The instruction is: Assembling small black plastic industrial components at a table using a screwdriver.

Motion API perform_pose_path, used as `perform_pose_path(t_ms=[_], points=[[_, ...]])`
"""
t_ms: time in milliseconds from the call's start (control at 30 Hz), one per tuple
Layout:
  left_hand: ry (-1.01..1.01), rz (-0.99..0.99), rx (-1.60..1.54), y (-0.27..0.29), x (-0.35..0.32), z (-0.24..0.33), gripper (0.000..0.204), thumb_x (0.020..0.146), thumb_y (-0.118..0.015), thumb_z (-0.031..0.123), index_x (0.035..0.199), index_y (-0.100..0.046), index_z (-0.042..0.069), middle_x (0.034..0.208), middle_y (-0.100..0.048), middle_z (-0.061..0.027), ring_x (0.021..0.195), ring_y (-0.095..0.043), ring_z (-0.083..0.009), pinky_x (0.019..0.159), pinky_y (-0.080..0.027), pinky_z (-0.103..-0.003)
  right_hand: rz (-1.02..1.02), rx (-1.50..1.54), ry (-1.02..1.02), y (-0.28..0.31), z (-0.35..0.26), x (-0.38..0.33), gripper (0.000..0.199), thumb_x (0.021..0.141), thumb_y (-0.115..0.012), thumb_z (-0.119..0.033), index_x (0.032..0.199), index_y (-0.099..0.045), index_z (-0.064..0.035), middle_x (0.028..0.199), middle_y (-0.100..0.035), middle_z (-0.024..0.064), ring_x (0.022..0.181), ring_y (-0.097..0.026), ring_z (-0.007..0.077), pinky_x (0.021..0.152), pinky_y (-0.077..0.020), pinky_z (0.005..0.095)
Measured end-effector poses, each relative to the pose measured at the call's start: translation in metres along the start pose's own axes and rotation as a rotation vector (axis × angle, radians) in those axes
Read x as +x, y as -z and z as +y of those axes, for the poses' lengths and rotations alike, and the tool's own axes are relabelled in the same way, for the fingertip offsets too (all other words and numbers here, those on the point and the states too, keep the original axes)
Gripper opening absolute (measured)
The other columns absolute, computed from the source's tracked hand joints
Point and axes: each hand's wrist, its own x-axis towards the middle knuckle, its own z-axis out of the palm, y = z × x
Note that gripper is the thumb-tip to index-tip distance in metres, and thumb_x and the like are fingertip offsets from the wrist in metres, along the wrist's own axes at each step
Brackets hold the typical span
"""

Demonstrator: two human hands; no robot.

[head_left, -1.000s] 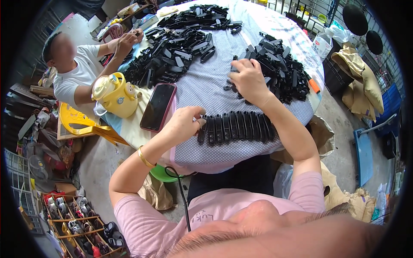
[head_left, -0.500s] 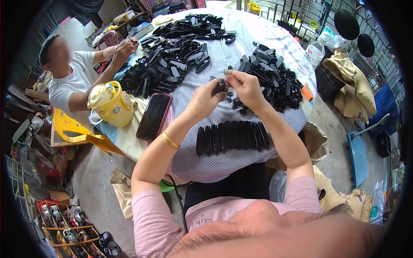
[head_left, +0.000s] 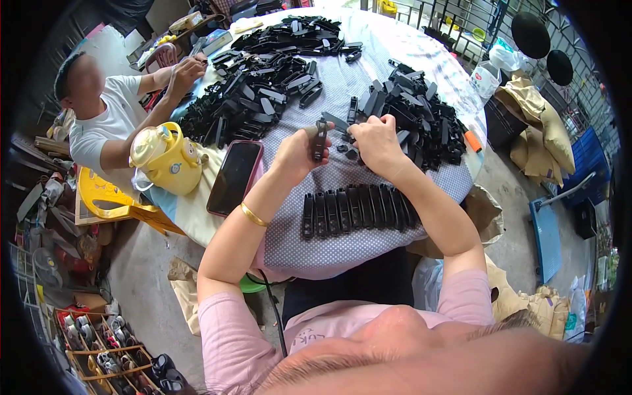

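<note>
While black pieces (head_left: 353,209) are lining the table's (head_left: 329,251) near side, seemingly for order, the left hand (head_left: 304,150) is pinching another piece (head_left: 320,141) upright.
Beyond, the right hand (head_left: 376,141) is curling beside a loose black heap (head_left: 421,118), perhaps lying close for easy reach; its grip I cannot tell.

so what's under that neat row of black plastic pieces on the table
The row of black plastic pieces lies on a dotted tablecloth, visible along the row's near edge. The cloth directly beneath is covered, so anything else there can't be seen.
</note>
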Motion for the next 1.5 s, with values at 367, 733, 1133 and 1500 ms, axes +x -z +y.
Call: perform_pose_path(t_ms=[367,733,1133,1500], points=[[-0.013,-0.11,-0.016,0.004,0.0,-0.006,0.032,0.094,-0.042,0.02,0.116,-0.053,0.001,0.087,-0.056,-0.0078,0.076,-0.053,-0.0168,0.07,-0.047,-0.031,0.292,0.345,0.077,0.019,0.011,-0.001,0.011,0.076,-0.062,-0.01,0.086,-0.064,-0.006,0.078,-0.063,0.0071,0.079,-0.06,0.02,0.086,-0.0386,0.0396],[-0.087,-0.148,0.062,-0.011,-0.009,-0.013,0.03,0.092,-0.049,0.016,0.118,-0.048,0.001,0.095,-0.058,-0.0082,0.076,-0.06,-0.0178,0.067,-0.053,-0.03,0.514,0.742,0.217,0.033,0.005,-0.002,0.017,0.075,-0.064,0.002,0.092,-0.064,0.0016,0.082,-0.062,0.0101,0.072,-0.061,0.0172,0.062,-0.0485,0.0261],[-0.244,-0.362,-0.034,-0.011,-0.013,-0.009,0.03,0.088,-0.054,0.01,0.114,-0.051,-0.006,0.108,-0.059,-0.0148,0.1,-0.061,-0.0265,0.085,-0.053,-0.032,0.49,0.959,0.102,0.028,0.002,-0.007,0.013,0.074,-0.064,0.004,0.088,-0.064,0.0022,0.079,-0.062,0.0086,0.068,-0.06,0.0136,0.059,-0.0486,0.0237],[-0.173,-0.328,0.062,-0.014,-0.018,-0.009,0.033,0.091,-0.055,0.017,0.121,-0.05,0.003,0.08,-0.057,0.0,0.056,-0.044,-0.0031,0.043,-0.03,-0.015,0.743,0.629,0.228,0.039,-0.002,-0.01,0.015,0.067,-0.067,0.003,0.082,-0.065,0.0009,0.077,-0.062,0.0092,0.065,-0.06,0.0208,0.056,-0.049,0.0279]])
